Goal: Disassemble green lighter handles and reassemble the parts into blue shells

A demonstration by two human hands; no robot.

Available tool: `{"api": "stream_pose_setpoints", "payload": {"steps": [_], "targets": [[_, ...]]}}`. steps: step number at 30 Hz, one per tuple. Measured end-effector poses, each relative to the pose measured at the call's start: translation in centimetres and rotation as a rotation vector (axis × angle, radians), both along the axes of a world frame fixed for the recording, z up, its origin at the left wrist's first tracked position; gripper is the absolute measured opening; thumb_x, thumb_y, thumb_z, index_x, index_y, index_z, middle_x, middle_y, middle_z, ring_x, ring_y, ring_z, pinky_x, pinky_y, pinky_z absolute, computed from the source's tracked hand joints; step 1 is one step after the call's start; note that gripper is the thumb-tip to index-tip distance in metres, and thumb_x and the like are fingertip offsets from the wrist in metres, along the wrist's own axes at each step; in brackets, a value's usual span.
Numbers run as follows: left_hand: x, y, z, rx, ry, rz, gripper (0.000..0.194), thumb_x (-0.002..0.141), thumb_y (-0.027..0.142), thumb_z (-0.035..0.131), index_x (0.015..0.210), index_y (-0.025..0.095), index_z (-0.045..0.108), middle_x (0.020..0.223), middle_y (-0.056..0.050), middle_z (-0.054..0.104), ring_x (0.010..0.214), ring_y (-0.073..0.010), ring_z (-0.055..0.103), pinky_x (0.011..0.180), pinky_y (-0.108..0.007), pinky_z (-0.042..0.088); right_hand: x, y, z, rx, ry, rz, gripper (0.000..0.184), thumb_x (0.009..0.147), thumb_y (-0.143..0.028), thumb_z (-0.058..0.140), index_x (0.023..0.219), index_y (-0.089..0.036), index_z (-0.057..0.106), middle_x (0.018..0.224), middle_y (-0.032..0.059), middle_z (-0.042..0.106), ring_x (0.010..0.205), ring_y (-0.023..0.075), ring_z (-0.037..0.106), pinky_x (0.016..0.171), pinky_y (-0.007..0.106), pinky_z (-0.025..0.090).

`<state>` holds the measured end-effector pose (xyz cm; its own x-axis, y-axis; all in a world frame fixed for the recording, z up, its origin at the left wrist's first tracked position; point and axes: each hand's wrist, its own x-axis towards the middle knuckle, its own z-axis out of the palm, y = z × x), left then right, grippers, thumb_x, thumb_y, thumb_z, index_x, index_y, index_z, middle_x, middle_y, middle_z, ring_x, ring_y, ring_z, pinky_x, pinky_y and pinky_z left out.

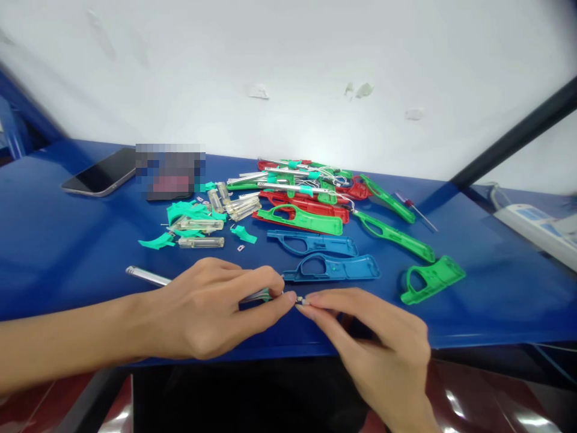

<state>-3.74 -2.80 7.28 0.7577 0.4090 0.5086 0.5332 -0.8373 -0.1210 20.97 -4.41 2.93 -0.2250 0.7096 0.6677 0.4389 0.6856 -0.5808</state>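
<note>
My left hand point(216, 307) is closed over a silver lighter tube point(146, 276), whose far end sticks out to the left. Its thumb and fingertips meet at a tiny metallic part point(299, 299) near the table's front edge. From the other side, my right hand point(374, 337) pinches a small whitish piece touching that part; my fingertips hide most of both. Just beyond my fingers lie two blue lighter casing halves point(338, 267). A green casing half point(433, 279) rests to the right of my hands.
Behind is a pile of red and green casings point(311, 213) with silver tubes and wires. Clear fuel tanks point(201, 242) and teal triggers point(187, 211) lie left. A phone point(106, 172), a screwdriver point(417, 210) and a power strip point(536, 222) are also on the blue table point(90, 240).
</note>
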Motion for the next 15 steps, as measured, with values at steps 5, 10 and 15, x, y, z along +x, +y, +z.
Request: {"api": "stream_pose_setpoints", "payload": {"steps": [5, 10, 15], "targets": [[-0.32, -0.39, 0.43, -0.081, 0.058, -0.031, 0.043, 0.117, 0.012, 0.019, 0.123, 0.022, 0.06, 0.095, 0.002, 0.078, 0.064, -0.0109, 0.072, 0.059, -0.027, 0.049, 0.06, 0.08, -0.14, -0.032, 0.022, 0.031, 0.013, 0.095, -0.013, 0.084, 0.098, -0.025, 0.079, 0.091, -0.0072, 0.085, 0.078, 0.0101, 0.08, 0.08, 0.016, 0.062], [-0.33, -0.3, 0.72, -0.105, 0.054, -0.061, 0.051, 0.116, 0.01, 0.016, 0.116, 0.02, 0.066, 0.092, 0.001, 0.079, 0.065, -0.0107, 0.072, 0.059, -0.027, 0.05, 0.12, 0.28, 0.13, -0.148, 0.016, 0.093, 0.014, 0.094, -0.014, 0.085, 0.095, -0.026, 0.08, 0.09, -0.0096, 0.085, 0.076, 0.0088, 0.079, 0.078, 0.014, 0.062], [-0.62, -0.48, 0.96, -0.19, 0.06, -0.087, 0.049, 0.118, 0.013, 0.019, 0.125, 0.021, 0.067, 0.099, 0.002, 0.08, 0.074, -0.0103, 0.075, 0.065, -0.025, 0.052, 0.3, 0.39, 0.48, -0.25, 0.047, 0.094, 0.016, 0.09, -0.016, 0.089, 0.091, -0.03, 0.082, 0.087, -0.0133, 0.084, 0.07, 0.0072, 0.077, 0.074, 0.012, 0.061]]}}
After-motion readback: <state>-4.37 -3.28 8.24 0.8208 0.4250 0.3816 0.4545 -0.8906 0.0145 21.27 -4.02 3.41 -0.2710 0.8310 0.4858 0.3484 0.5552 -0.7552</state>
